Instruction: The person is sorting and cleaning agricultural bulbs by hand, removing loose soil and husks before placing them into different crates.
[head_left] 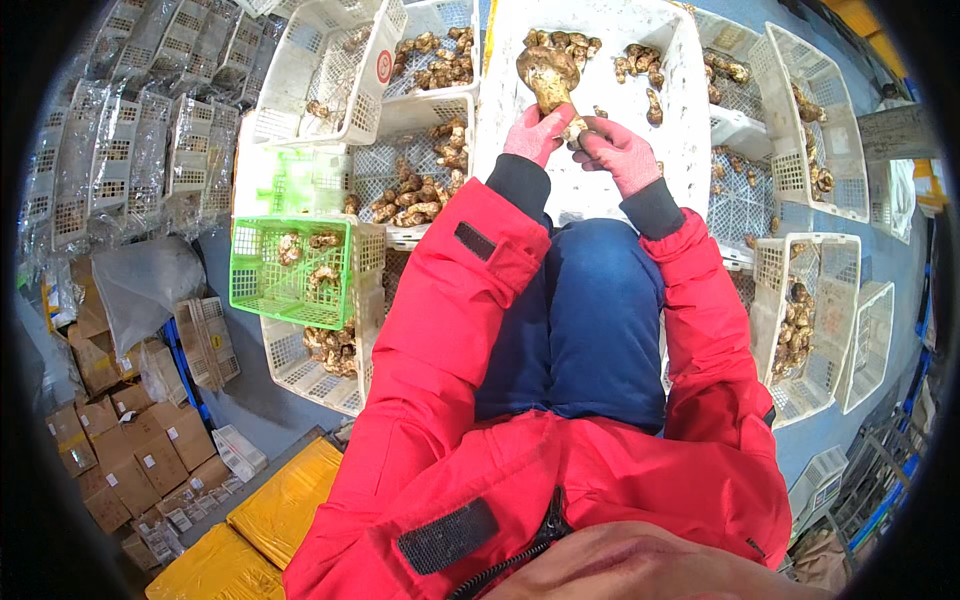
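A large brown mushroom (548, 75) with a broad cap and a thick pale stem is held over a white tray (685, 100). My left hand (537, 134), in a pink glove, is closed round its stem just below the cap. At the stem's lower end, the fingers of my right hand (622, 158) pinch it; their glove is pink with dark, soiled fingertips. Several smaller mushrooms (562, 42) lie behind the cap in the tray. Another cluster of mushrooms (638, 63) sits further right, with a single mushroom (655, 107) near it.
White plastic baskets flank the tray, among them one with many mushrooms (415, 195) on the left and one standing at the right (820, 330). A green basket (240, 268) holds a few mushrooms. Stacked wrapped baskets (110, 150), cardboard boxes (130, 450) and yellow packages (285, 500) stand further left.
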